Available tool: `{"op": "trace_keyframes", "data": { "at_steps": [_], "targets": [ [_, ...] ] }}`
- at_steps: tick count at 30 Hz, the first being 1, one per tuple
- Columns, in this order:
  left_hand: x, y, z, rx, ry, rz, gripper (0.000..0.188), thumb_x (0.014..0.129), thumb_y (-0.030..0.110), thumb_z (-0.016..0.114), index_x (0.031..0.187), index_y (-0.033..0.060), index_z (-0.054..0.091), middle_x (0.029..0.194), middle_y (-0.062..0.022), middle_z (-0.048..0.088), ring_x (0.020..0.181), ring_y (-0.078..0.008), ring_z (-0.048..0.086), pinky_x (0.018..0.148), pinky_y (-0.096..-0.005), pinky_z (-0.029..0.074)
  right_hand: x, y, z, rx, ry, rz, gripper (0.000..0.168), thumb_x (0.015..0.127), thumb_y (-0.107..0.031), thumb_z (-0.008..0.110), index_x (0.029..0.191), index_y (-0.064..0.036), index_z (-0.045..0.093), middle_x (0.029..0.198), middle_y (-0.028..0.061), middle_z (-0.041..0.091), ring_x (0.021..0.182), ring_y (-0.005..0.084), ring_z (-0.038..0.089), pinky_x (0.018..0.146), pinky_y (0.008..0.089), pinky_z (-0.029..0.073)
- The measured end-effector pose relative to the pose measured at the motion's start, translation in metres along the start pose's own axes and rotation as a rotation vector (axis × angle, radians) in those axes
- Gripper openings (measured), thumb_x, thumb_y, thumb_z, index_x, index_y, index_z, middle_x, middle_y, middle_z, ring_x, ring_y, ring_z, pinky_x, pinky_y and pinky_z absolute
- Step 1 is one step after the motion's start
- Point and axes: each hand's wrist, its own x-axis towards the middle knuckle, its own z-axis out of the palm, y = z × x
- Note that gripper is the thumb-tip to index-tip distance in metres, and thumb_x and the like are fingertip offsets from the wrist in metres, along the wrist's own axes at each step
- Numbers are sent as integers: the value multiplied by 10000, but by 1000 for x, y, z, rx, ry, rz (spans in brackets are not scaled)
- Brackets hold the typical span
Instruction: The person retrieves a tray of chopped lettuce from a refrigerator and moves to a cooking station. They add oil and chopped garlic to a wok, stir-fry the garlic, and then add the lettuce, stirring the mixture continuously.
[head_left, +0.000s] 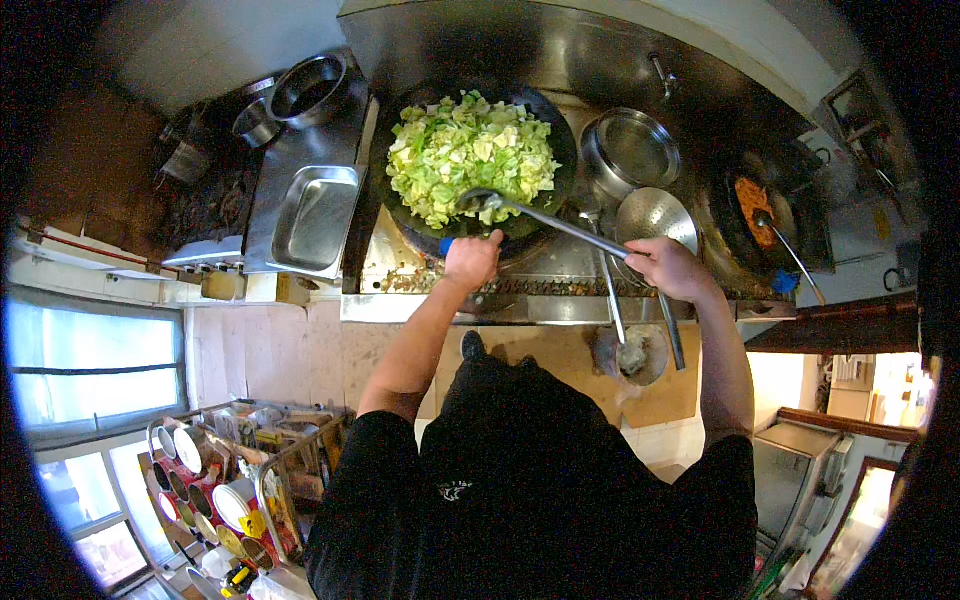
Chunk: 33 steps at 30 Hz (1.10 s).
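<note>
A large dark wok (559, 142) stands on the range before me, heaped with chopped cabbage (472, 150). My left hand (474, 262) grips the wok's near edge, with a bit of blue cloth (447, 245) showing beside the fingers. The exact grip is hidden under the hand. In my right hand (667, 268) is the handle end of a long metal ladle (559, 223). Its bowl rests at the near side of the cabbage. Just below that hand, a perforated strainer (656, 217) lies with its handle pointing towards me.
Right of the wok stand a round steel pot (637, 150) and a second wok (784, 202) holding orange-brown food and a ladle (795, 255). A rectangular steel pan (315, 221) and round pots (307, 90) sit on the left. Behind me is a loaded rack (262, 480).
</note>
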Motion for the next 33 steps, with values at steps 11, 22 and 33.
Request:
{"op": "trace_keyframes", "data": {
  "at_steps": [11, 22, 33],
  "targets": [
    [-13, 25, -88, 13, -7, 82, 273, 848, 264, 565, 1054, 85, 554, 722, -145, 655, 682, -348, 644, 594, -464, 509, 28, -2, -20, -46, -133, 213, 289, 912, -298, 548, 1001, -40, 640, 617, 52, 573, 552, 166, 552, 533, 340, 452],
    [-76, 60, 11, 43, 294, 22, 109, 728, 57, 547, 827, 81, 508, 559, -79, 564, 475, -225, 575, 430, -339, 467, 4, 0, 55, -100, 203, 59, 317, 887, -244, 574, 1139, -59, 620, 929, 191, 664, 805, 346, 656, 734, 418, 506],
    [-9, 15, -29, -15, 58, 7, 167, 814, 210, 590, 922, 102, 523, 704, -113, 641, 683, -291, 642, 566, -436, 490, -5, -5, -6, 16, 3, -65, 252, 924, -232, 536, 998, -10, 632, 643, 71, 571, 562, 134, 539, 543, 313, 444]
  ]
}}
